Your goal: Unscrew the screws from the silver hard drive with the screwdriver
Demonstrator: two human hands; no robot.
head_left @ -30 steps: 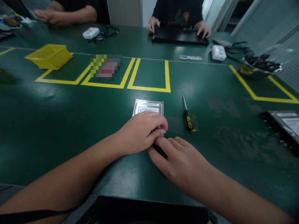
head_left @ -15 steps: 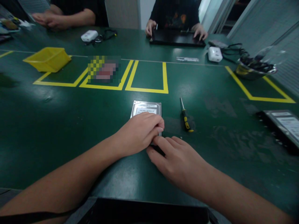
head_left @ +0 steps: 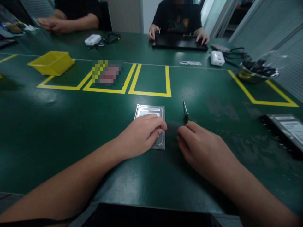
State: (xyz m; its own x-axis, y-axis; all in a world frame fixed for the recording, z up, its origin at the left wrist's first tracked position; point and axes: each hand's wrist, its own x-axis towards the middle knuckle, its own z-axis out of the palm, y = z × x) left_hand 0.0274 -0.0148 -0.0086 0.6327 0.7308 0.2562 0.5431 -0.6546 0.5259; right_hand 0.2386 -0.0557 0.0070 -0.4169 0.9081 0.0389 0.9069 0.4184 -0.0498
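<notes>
A silver hard drive (head_left: 161, 142) lies flat on the green table, its label partly covered by my left hand (head_left: 144, 134). The fingers of that hand are curled with the thumb drawn in near the drive's right edge; what they pinch, if anything, is hidden. To the right, my right hand (head_left: 201, 145) is closed over the handle of a screwdriver (head_left: 186, 110). Only the metal shaft and the top of the dark handle show beyond the knuckles, and the shaft points away from me on the table.
Another drive in a black bracket (head_left: 287, 130) sits at the right. Yellow tape (head_left: 149, 94) marks areas; a yellow bin (head_left: 53, 63) stands far left, a metal bowl (head_left: 257, 75) of dark items far right. Across the table, a person's hands (head_left: 202, 36) touch a black panel (head_left: 180, 42).
My right hand has left the lower right corner of the hard drive and moved right onto the screwdriver handle. My left hand stays over the drive. The view has shifted slightly.
</notes>
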